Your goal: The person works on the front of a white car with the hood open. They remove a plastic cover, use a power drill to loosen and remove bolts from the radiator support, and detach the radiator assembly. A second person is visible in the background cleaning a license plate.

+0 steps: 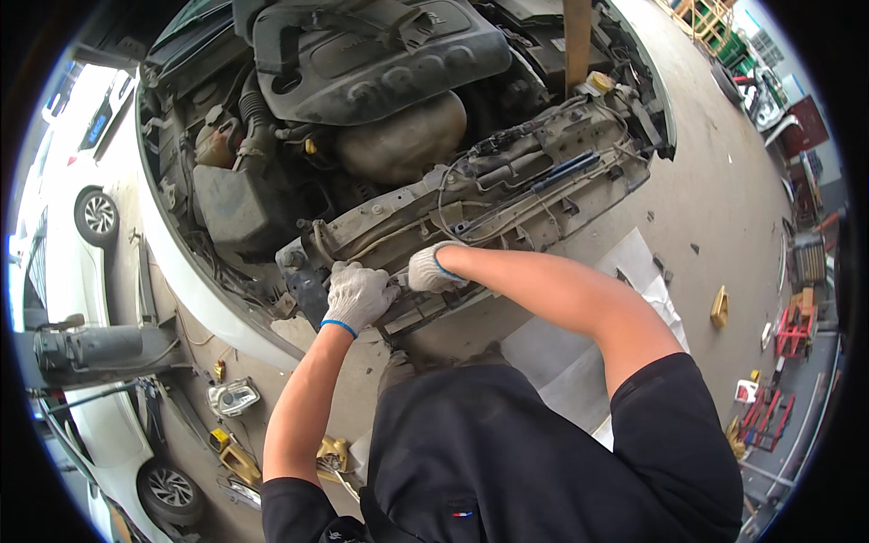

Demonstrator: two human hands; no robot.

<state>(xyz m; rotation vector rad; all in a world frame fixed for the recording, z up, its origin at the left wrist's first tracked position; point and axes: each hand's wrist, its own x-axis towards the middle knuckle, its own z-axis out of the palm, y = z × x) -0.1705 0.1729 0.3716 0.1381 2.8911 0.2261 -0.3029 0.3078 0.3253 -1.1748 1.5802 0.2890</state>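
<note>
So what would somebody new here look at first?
Probably the big dark engine cover, top middle. Next, perhaps the gloved left grip and right grip, side by side near the picture's centre. Then maybe the white car along the left edge.

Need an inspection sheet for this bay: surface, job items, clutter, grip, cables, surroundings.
Surface: grey-beige floor, white sheet on it.
Job items: engine cover visible; front frame exposed.
Clutter: headlamp at left, yellow part at right, on floor.
Grip: left hand and right hand gloved, both at the front frame's near edge; anything held unclear.
Cables: dark wire looping across front frame.
Surroundings: white car at left, dark red panel upper right.
</note>
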